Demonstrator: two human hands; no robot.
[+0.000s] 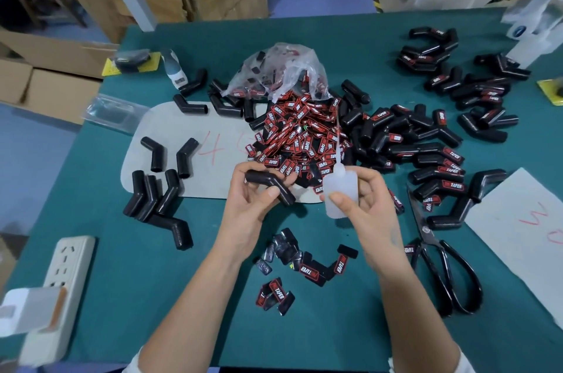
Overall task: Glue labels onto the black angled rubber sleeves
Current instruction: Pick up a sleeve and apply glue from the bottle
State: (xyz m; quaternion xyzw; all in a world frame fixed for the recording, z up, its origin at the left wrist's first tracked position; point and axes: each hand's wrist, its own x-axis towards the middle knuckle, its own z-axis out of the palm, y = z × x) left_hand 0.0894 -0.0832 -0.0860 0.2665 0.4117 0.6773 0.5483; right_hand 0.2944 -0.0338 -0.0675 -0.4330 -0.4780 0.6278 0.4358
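1. The left hand pinches one bare black angled sleeve between thumb and curled fingers, holding it above the near edge of the grey mat; no label shows on the side facing the camera
2. The right hand grips a small translucent glue bottle with thumb across its front, its thin nozzle pointing up and away, just beside the sleeve but not touching it
3. The sleeve looks light, soft and a little grippy, so it should give under a firm pinch; holding one leg near the bend, as the hand does, seems best, since it leaves the other leg's flat side free for glue
4. The labels look thin, light and flexible, easy to lift by an edge but likely to stick to glue-wet fingers
5. A big heap of red-and-black labels spills from a clear plastic bag straight ahead, and a smaller scatter of labels lies between the forearms
6. Unlabelled sleeves lie to the left on and near the mat; labelled sleeves pile up to the right
7. Scissors lie close by the right wrist and a power strip sits at the left edge of the green table; the scissors look like the likelier snag when the bottle is set down
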